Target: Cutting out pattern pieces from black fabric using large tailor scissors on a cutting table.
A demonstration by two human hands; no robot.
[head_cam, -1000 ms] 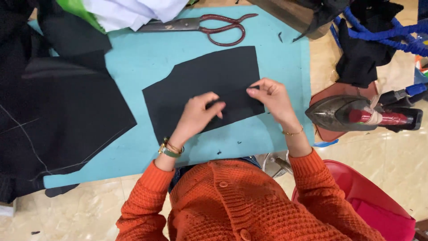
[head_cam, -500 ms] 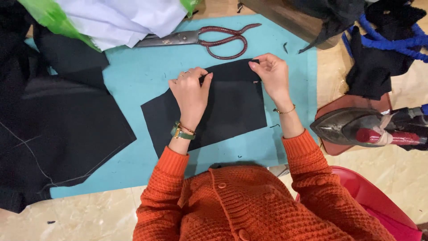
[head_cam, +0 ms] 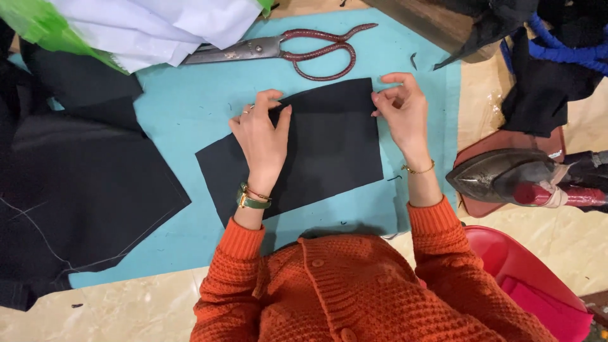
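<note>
A cut piece of black fabric (head_cam: 329,149) lies flat on a light blue mat (head_cam: 190,107). My left hand (head_cam: 261,136) rests palm down on its upper left part, fingers at the top edge, pinching that edge. My right hand (head_cam: 402,111) pinches the fabric's upper right corner with its fingertips. Both arms wear orange knitted sleeves; a watch and bracelets sit on my left wrist, a thin bracelet on the right.
Large scissors with dark red handles (head_cam: 291,47) lie beyond the fabric. White and green cloth (head_cam: 145,22) sits at the back left. Bigger black fabric (head_cam: 69,190) covers the left. A clothes iron (head_cam: 513,177) rests on the right, near blue straps (head_cam: 570,54).
Both hands have slid from the middle of the black piece up to its top edge. The piece now lies squarer on the mat.
</note>
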